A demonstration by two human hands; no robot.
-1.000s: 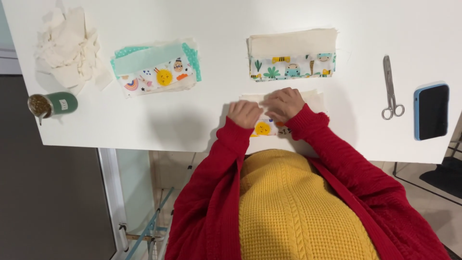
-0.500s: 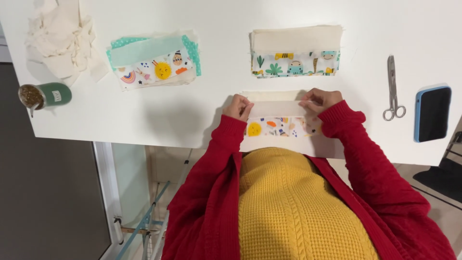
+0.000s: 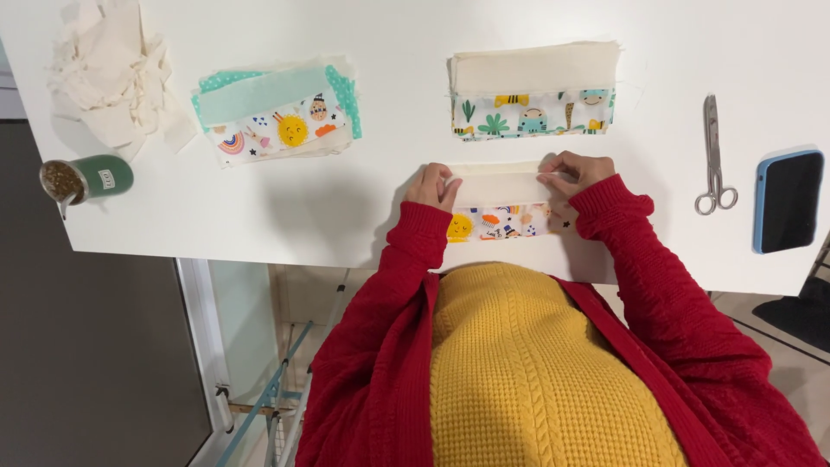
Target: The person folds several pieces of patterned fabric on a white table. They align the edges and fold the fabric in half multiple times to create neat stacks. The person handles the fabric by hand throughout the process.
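Note:
A cream fabric piece with a colourful printed strip [image 3: 500,206] lies flat at the near edge of the white table [image 3: 259,207]. My left hand [image 3: 432,186] pinches its upper left corner. My right hand [image 3: 575,173] pinches its upper right corner. Both arms wear red knitted sleeves, and a yellow sweater fills the bottom of the view. The lower edge of the piece is partly hidden by my sleeves.
Behind my hands lies a stack of similar cream and printed pieces [image 3: 536,91]. Another stack with teal fabric [image 3: 277,108] sits to the left. Cream scraps [image 3: 104,65] and a green jar [image 3: 86,177] are far left; scissors [image 3: 713,156] and a blue-cased phone [image 3: 787,199] are right.
My hands were together at the middle of the piece. They have slid apart to its two upper corners, and the fabric now lies spread out flat.

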